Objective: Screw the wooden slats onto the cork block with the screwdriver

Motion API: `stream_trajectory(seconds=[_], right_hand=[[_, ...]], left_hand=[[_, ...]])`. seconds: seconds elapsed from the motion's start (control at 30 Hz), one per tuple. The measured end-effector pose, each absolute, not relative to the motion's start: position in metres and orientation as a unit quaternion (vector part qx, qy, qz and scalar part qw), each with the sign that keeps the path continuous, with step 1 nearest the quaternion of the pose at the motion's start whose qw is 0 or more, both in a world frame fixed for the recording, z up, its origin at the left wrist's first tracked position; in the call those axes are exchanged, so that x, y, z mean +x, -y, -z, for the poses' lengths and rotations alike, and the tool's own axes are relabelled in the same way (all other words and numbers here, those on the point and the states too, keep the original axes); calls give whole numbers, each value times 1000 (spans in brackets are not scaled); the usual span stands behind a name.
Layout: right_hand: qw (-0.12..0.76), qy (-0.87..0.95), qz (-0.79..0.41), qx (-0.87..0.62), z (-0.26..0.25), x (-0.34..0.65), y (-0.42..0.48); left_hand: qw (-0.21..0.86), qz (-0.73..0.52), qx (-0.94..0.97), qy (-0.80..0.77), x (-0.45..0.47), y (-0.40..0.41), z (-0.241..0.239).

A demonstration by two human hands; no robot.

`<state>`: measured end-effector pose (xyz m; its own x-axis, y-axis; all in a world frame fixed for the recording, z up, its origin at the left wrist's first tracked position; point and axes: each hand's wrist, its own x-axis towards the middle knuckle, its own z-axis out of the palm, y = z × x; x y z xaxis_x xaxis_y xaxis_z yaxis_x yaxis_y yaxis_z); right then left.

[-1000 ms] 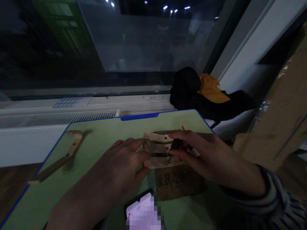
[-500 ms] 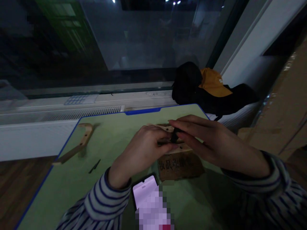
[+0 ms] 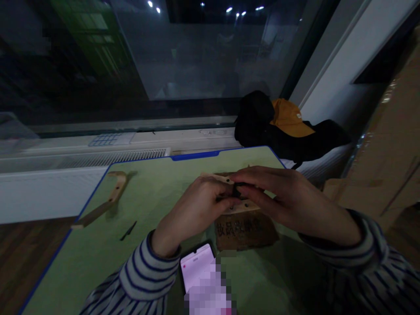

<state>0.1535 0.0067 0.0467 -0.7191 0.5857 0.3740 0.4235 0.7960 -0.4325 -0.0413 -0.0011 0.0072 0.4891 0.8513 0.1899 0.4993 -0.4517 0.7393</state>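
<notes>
Head view: over the lettered sheet (image 3: 246,234), the right hand (image 3: 284,192) pinches a black piece (image 3: 236,190), likely light, stiff, best side-gripped; the left hand (image 3: 200,199) curls, hold unclear.

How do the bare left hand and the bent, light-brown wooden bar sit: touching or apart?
Apart: in the head view, green tabletop shows between the left hand and the wooden bar.

The scene was dim and cool-toned. Small white lights (image 3: 229,9) glinted in the dark window (image 3: 197,65), and the phone screen (image 3: 198,264) glowed pale pink, its lower part pixelated. Soft shadow darkened the surface (image 3: 151,183) at lower right. The held black object (image 3: 238,189) lost detail; the printed characters (image 3: 241,228) looked smeared. Wide-angle stretching skewed the edges.
</notes>
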Motion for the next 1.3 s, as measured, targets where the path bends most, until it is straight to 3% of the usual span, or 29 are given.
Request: stream_trajectory(seconds=[0.5,0.97,1.3], right_hand=[[292,891,-93,-335,-42,142,-2],[265,904,-97,-321,-43,146,-2],[272,904,-100,-314,-42,144,-3]], left_hand=[[316,-264,804,-428,-41,1,-7],[357,-262,822,-358,-42,0,-6],[197,-158,884,-393,-65,8,-29]])
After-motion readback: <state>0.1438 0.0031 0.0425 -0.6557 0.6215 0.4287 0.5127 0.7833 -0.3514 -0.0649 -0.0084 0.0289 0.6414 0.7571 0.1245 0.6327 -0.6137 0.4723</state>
